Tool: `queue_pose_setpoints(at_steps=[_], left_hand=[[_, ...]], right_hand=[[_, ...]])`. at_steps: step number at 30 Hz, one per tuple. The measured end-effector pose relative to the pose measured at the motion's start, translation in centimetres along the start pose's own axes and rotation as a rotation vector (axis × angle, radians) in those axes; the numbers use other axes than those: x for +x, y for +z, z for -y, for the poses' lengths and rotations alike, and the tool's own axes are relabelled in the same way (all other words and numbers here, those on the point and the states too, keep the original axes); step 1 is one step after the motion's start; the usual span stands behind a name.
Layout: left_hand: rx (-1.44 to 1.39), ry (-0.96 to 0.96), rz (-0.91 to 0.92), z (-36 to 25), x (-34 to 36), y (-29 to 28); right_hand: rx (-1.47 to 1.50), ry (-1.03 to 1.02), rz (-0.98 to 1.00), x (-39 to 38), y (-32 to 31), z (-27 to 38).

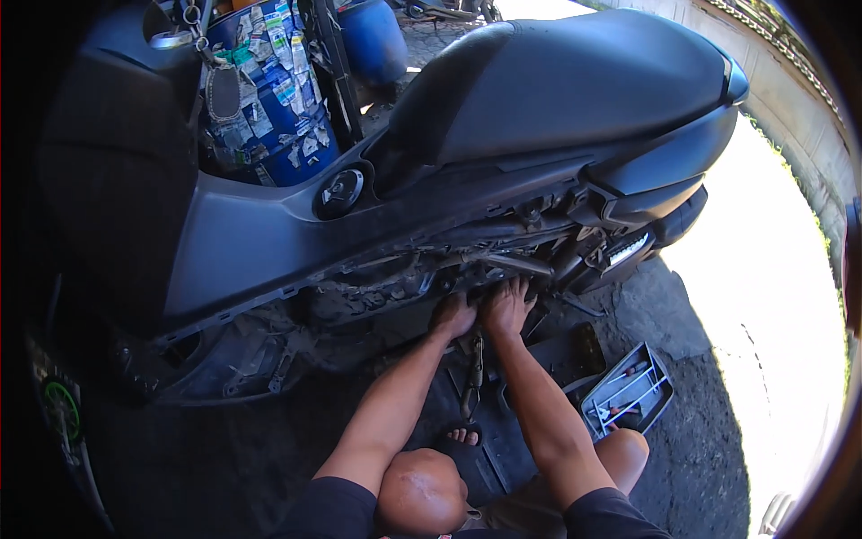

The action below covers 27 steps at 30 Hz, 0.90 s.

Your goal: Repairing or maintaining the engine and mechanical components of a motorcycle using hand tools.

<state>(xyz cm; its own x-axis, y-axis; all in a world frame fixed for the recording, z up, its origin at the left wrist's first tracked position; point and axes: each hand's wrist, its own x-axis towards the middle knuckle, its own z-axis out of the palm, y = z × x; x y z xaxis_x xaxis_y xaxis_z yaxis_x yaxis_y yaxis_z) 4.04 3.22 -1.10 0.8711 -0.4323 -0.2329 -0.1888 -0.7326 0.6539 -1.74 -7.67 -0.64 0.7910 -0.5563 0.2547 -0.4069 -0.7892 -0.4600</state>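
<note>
A dark scooter (pixel 296 229) stands across the view, its lower side uncovered so that pipes, cables and engine parts (pixel 377 292) show. Both my arms reach to the underside of its middle. My left hand (pixel 455 314) is against the dark lower parts, and its fingertips are hidden there. Close beside it, my right hand (pixel 507 310) has its fingers bent onto a dark part below a grey metal tube (pixel 516 263). What the fingers press on is too dark to make out. Below the hands, a metal stand leg (pixel 474 373) slants down near my sandalled foot (pixel 464 437).
An open metal toolbox (pixel 666 395) with several hand tools lies right of my knee (pixel 624 454). Beside it is a dark tray-like piece (pixel 584 346). Behind the scooter stand a label-covered blue drum (pixel 325 154) and another blue barrel (pixel 373 40). A green-rimmed wheel (pixel 61 409) is far left.
</note>
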Motion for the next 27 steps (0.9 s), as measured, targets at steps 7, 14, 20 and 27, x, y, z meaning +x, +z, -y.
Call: queue_pose_setpoints(at_steps=[7, 14, 20, 27], left_hand=[[-0.003, 0.022, -0.022, -0.4, -1.3, -0.1], [-0.045, 0.094, -0.063, 1.2, -0.2, 0.8], [-0.048, 0.144, -0.129, 0.3, -0.3, 0.4], [-0.055, 0.138, -0.117, 2.2, 0.8, 1.8]], right_hand=[[-0.005, -0.049, 0.033, -1.0, -0.5, -0.4], [0.052, -0.002, -0.035, -0.9, 0.4, -0.1], [0.078, 0.002, 0.053, -0.3, -1.1, 0.0], [0.024, 0.002, 0.104, -0.7, -1.1, 0.3]])
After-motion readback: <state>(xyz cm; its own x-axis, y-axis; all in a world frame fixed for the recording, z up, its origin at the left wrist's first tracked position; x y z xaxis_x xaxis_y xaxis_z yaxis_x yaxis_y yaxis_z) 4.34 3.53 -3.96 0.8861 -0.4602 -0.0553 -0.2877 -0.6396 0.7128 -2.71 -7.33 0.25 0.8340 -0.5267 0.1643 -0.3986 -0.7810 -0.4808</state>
